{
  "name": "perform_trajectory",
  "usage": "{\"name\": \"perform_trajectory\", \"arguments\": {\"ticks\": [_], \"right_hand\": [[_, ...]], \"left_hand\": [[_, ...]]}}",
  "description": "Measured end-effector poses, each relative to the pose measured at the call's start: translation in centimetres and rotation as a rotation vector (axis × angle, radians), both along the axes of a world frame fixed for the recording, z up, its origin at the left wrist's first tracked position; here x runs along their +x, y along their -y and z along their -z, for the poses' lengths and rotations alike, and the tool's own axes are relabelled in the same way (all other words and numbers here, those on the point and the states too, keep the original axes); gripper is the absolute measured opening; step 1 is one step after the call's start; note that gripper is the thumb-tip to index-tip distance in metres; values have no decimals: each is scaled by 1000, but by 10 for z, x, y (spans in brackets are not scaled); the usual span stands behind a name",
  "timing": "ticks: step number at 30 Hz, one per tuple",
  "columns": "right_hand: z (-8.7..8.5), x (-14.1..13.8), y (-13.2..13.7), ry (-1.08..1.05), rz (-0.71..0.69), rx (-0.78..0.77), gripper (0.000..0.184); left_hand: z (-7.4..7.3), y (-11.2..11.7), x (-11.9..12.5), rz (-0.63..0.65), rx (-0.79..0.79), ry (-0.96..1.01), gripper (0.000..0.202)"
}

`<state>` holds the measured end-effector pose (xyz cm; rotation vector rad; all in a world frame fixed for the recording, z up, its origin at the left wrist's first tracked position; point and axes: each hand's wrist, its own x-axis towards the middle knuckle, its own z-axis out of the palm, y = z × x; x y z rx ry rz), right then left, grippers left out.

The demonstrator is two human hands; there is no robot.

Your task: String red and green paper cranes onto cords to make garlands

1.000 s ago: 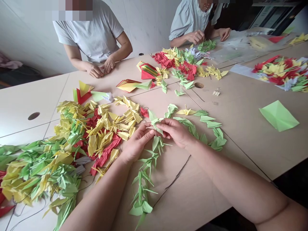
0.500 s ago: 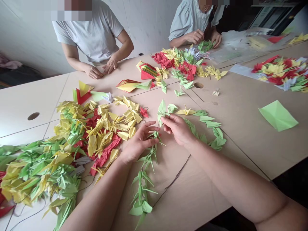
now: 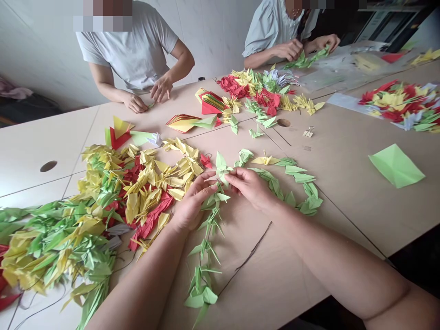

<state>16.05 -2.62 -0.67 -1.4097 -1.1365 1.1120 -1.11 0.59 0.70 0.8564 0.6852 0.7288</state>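
Note:
A light green paper crane (image 3: 222,167) is pinched between the thumb and fingers of my right hand (image 3: 252,187). Just left of it, my left hand (image 3: 196,198) is closed on the top of a string of green paper cranes (image 3: 210,229); its fingertips nearly meet the held crane. That string hangs down to the table toward me. A dark thread (image 3: 252,252) trails to the right from its lower end. Beyond my right hand, a curved row of green cranes (image 3: 305,183) lies with a yellow crane (image 3: 266,159) at its far end.
A large heap of yellow, green and red cranes (image 3: 85,220) covers the left side. A green paper square (image 3: 397,166) and a binder clip (image 3: 308,132) lie to the right. Stacked coloured paper (image 3: 185,122) lies ahead. Two people work across the table (image 3: 343,192).
My right hand has brought the green crane left and down, close to my left hand. My left fingers, spread before, have closed on the string. The far-right person's hands have moved apart.

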Motion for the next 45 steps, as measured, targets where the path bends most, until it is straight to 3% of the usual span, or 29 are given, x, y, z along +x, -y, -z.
{"name": "perform_trajectory", "arguments": {"ticks": [5, 9, 13, 21, 26, 31, 38, 40, 45], "right_hand": [[4, 4, 1, 155, 12, -11, 35], [-4, 3, 4, 325, 6, -55, 43], [-15, 1, 6, 411, 33, -47, 28], [-14, -1, 3, 367, -223, 0, 32], [-16, -2, 5, 460, -126, -36, 22], [-13, 2, 4, 533, -6, -15, 27], [-3, 9, 0, 305, 69, 51, 27], [-8, 7, 2, 253, 36, 97, 29], [-22, -1, 11, 275, -243, 171, 22]], "left_hand": [[0, 1, 0, -75, -48, -107, 47], [-1, 1, 1, -117, -59, -204, 49], [-3, 1, 2, -113, -51, -242, 48], [-1, 1, 2, -135, -34, -198, 49], [3, 1, 1, -79, 23, -171, 54], [4, 2, 1, 7, 68, -125, 61], [5, 1, 1, -50, 76, -178, 51], [5, 1, 1, -74, 49, -164, 50], [4, 0, 2, -127, 31, -190, 49]]}}
